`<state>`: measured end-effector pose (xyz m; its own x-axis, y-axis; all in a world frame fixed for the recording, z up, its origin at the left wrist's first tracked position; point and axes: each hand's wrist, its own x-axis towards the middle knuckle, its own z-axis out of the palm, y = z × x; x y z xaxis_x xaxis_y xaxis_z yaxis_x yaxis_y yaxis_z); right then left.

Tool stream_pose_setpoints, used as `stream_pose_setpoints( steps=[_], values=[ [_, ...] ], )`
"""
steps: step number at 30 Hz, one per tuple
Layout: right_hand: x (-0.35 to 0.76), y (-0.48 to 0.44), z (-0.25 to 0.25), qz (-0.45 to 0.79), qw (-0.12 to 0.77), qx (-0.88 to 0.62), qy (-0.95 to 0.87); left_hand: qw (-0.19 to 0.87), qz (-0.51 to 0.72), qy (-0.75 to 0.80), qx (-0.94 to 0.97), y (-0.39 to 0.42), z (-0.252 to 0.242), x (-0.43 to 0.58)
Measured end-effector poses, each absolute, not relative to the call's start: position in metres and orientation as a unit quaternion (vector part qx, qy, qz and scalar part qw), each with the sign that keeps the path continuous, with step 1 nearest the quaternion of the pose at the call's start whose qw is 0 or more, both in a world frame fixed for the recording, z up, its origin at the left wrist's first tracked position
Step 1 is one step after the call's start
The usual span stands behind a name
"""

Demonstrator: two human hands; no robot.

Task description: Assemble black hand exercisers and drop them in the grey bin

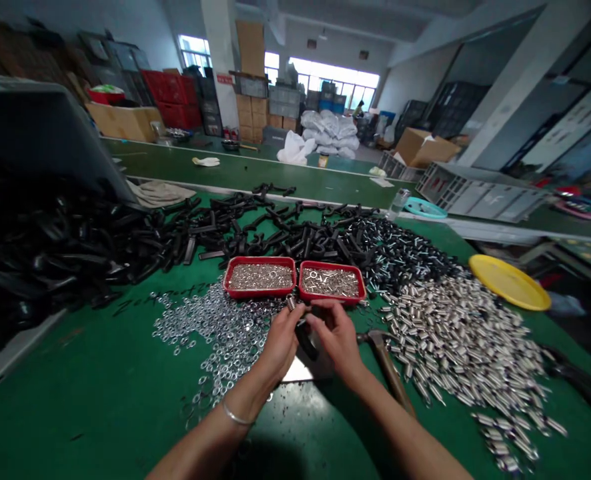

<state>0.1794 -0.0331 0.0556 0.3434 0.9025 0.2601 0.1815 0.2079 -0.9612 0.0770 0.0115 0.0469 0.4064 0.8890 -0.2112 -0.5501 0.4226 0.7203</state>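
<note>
Head view: left hand and right hand close together above a green bench mat.
Left fingertips pinch a small silver metal sleeve; right fingers curl in beside it, their grip unclear. A black part sits between the hands. A wooden-handled hammer lies just right, loose washers left, two red trays ahead, and more sleeves farther right.
</note>
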Motion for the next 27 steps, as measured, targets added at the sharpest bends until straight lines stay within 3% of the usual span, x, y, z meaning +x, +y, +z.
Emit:
stream_pose_setpoints(
  steps=[5,8,16,22,27],
  values=[
    [0.186,-0.029,0.046,0.275,0.652,-0.56,-0.431,0.769,0.458,0.352,0.273,0.015,0.048,0.075],
    [0.192,-0.027,0.043,0.261,0.632,-0.576,-0.448,0.776,0.429,0.363,0.287,0.017,0.049,0.077],
    [0.202,-0.044,0.048,0.132,0.429,-0.62,-0.643,0.73,0.428,0.422,0.326,0.022,0.054,0.07],
    [0.232,-0.055,0.058,0.022,0.25,-0.562,-0.788,0.754,0.327,0.416,0.389,0.029,0.047,0.064],
    [0.233,-0.059,0.062,-0.005,0.208,-0.542,-0.814,0.742,0.343,0.377,0.436,0.022,0.045,0.062]
  ],
)
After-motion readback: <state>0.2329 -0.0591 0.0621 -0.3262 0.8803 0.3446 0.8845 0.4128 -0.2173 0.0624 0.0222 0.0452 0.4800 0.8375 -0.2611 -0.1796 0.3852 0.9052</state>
